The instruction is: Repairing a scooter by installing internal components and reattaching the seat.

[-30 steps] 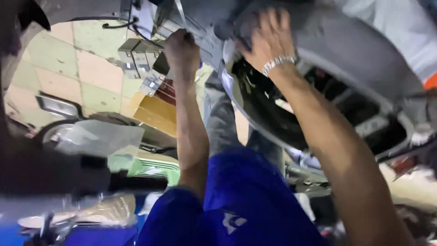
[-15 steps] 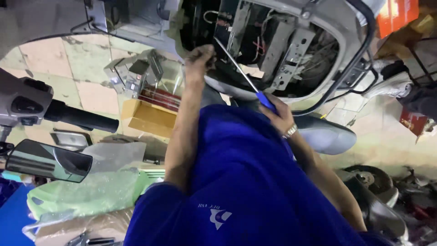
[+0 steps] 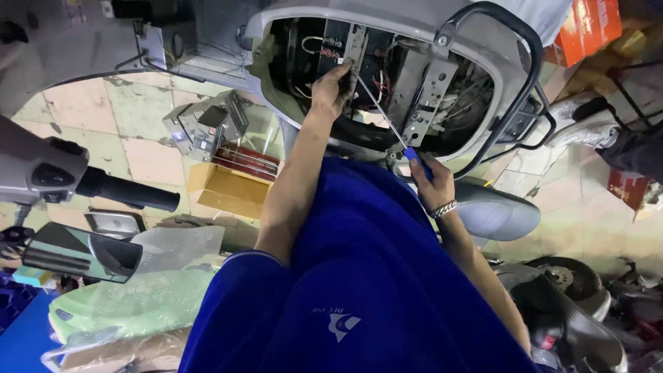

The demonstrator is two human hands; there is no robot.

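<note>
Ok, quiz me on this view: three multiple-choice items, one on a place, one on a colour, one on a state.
1. Where is the left hand?
A. On the handlebar grip
B. Inside the open scooter body
C. On the cardboard box

2. What colour is the screwdriver handle?
A. Blue
B. Red
C. Yellow

3. What is the right hand doing?
A. Hanging empty
B. Resting on the mirror
C. Gripping the screwdriver

Answers: 1 B, the hand reaches in among the wires and brackets of the scooter body. 2 A, blue shows above the fingers. 3 C, the fingers wrap the handle.
</note>
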